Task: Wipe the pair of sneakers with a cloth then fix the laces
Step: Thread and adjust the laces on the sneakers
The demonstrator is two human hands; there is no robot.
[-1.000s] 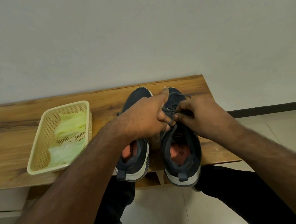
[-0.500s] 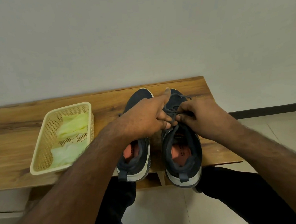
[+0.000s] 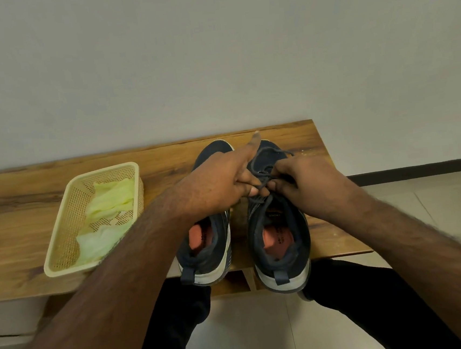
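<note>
Nearest me, I see two dark navy sneakers with white soles point(image 3: 279, 242) standing heels-first at the wooden worktop's point(image 3: 19, 245) front edge. My left hand point(image 3: 213, 187) and right hand point(image 3: 306, 184) both pinch the right shoe's dark laces point(image 3: 262, 171), left index finger pointing forward. Left, pale green cloths point(image 3: 108, 205) lie in a cream plastic basket point(image 3: 63, 260).

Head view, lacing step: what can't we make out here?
- Left sneaker laces: hidden under the left hand.
- Right sneaker knot state: both hands, the right hand included, cover the lace crossing.
- Insole print: too small.
- Cloth in basket: the left forearm covers its near corner.
</note>
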